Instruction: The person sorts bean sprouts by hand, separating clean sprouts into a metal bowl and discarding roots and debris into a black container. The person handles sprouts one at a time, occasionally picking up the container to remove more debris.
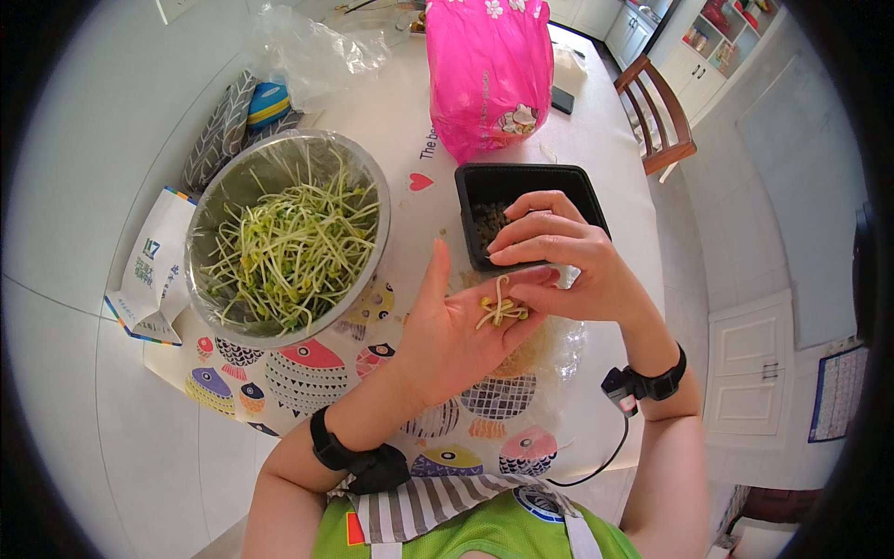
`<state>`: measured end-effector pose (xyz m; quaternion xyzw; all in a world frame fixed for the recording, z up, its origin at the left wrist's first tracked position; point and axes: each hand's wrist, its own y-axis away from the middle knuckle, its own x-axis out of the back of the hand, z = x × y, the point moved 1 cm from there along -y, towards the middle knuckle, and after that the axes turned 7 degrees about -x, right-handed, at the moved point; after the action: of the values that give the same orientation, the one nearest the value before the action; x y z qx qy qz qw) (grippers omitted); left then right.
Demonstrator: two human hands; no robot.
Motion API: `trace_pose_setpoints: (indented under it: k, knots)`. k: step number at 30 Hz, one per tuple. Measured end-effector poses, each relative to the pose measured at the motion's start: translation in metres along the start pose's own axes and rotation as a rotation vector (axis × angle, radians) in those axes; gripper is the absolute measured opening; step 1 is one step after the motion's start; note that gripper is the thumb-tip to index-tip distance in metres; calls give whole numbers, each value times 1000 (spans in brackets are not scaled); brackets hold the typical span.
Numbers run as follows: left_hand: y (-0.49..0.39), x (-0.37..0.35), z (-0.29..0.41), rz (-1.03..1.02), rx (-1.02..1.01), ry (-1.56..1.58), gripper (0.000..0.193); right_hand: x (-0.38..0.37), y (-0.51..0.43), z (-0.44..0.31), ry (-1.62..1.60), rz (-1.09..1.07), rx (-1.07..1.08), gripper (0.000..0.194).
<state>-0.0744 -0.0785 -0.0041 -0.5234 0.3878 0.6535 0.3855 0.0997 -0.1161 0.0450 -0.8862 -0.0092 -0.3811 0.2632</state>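
Observation:
My left hand lies palm up, fingers apart, with several short bean sprouts resting on its palm and fingers. Over them is my right hand, its thumb near the sprouts and its other fingers curled above the near edge of a black plastic tray. Small dark bits lie in that tray, partly hidden by the fingers. To the left stands a steel bowl lined with clear plastic film, full of long green-yellow bean sprouts.
A pink plastic bag stands behind the tray, beside a dark phone. Crumpled clear plastic lies at the back left. A folded paper box with writing is left of the bowl. A wooden chair stands beyond the table's right edge.

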Motion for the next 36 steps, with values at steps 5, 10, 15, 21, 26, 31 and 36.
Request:
trace_pose_setpoints:
  k: [5,10,15,21,26,31,36]
  knots:
    - [-2,7,-2,-40,57,45,95,-8,17,13,-109,28,-26,23]
    - [-7,10,-2,-98,94,66,94,-11,22,18,-130,49,-74,13]
    - [-4,10,-1,86,53,-304,69,-8,24,23,-221,89,-158,10]
    - [0,11,4,80,31,-376,23,-3,24,18,-265,27,-131,10]
    - [1,14,2,87,36,-345,11,-4,22,12,-252,34,-92,10]
    - [-1,15,4,58,108,-320,7,-6,24,7,-292,8,-78,7]
    - [1,12,2,46,123,-400,8,-14,31,4,-762,-101,-340,6]
